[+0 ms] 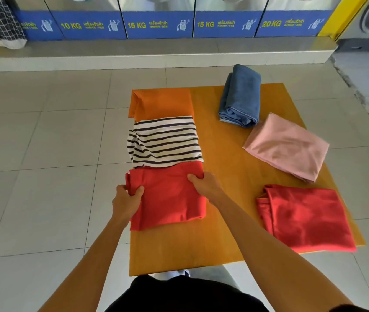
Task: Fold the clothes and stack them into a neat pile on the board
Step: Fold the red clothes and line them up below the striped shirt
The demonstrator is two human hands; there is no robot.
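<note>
A folded red cloth garment (167, 197) lies at the near left of the flat orange-brown wooden board (231, 183), its left edge at the board's left edge. The left hand (126, 201) pinches its bunched left edge, fingers curled shut over the fabric; the right hand (206, 184) grips its far right corner, fingers closed on it. Just beyond it on the board lies a folded black-and-white striped shirt (164, 143), then a folded orange garment (161, 103). On the board's right side lie folded blue jeans (241, 96), a folded pink garment (287, 146) and a second folded red garment (305, 216). The board rests on a pale tiled floor (44, 143).
</note>
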